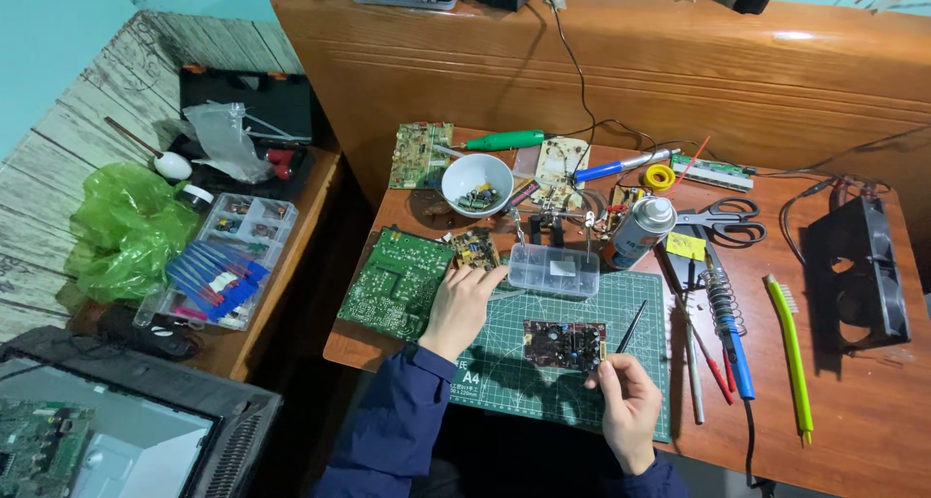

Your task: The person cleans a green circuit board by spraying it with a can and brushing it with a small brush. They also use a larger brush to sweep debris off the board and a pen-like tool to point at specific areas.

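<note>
Tweezers: black, pinched in the closed fingers of the right hand, tips rising up and away from it.
Small board: dark, flat on the green cutting mat, just left of the right hand.
Left hand: loosely curled, holding nothing, fingertips touching the clear plastic box.
Large green board: on the table, just left of the left hand.

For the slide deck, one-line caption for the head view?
Left hand at a clear plastic box, right hand holding a thin tool beside a dark circuit board.
</note>
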